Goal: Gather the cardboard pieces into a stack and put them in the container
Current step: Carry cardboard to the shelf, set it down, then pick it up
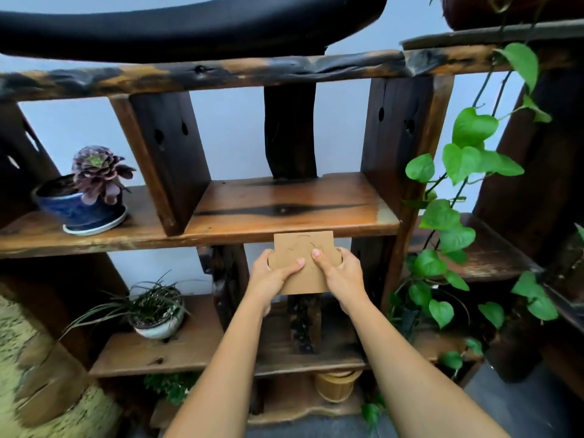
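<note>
1. Two bare forearms reach forward from the lower edge, converging on one target.
2. Left hand (pixel 271 276) and right hand (pixel 343 273): both hands grip the cardboard pieces (pixel 303 260), thumbs pressed flat on the near face, fingers wrapped behind the side edges.
3. The cardboard pieces are held in the air as one flat brown stack, tilted toward the viewer, just in front of the middle shelf (pixel 284 210); how many pieces it contains cannot be told.
4. One wooden bucket (pixel 336 385) stands on the lowest level, below the hands.
5. One grassy plant in a white pot (pixel 156 314) occupies the lower shelf, left.
6. One purple succulent in a blue pot (pixel 83 197) sits on the middle shelf, left.
7. One trailing green vine (pixel 455 216) hangs at right.
</note>
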The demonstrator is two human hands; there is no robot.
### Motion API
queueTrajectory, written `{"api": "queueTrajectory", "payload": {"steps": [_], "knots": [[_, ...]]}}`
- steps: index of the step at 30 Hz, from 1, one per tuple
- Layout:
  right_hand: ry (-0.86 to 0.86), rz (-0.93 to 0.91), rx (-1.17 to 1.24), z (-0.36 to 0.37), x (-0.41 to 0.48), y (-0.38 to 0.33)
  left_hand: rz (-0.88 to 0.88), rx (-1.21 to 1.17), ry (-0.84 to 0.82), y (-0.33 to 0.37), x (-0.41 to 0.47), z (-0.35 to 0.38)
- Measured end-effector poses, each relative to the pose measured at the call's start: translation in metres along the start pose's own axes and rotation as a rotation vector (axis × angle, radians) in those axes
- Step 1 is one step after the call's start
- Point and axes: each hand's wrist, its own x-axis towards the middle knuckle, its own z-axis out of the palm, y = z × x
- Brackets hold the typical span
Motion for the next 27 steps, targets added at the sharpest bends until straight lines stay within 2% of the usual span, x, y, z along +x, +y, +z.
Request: {"api": "queueTrajectory", "payload": {"steps": [8, 13, 27], "knots": [[0.035, 0.133, -0.094, 0.012, -0.086, 0.061, -0.188, 0.008, -0.002, -0.078, -0.062, -0.024], [0.078, 0.169, -0.114, 0.013, -0.122, 0.081, -0.183, 0.062, 0.004, -0.108, -0.08, -0.034], [0.225, 0.246, -0.082, -0.01, -0.204, 0.114, -0.172, 0.078, -0.201, -0.14, -0.143, -0.029]]}}
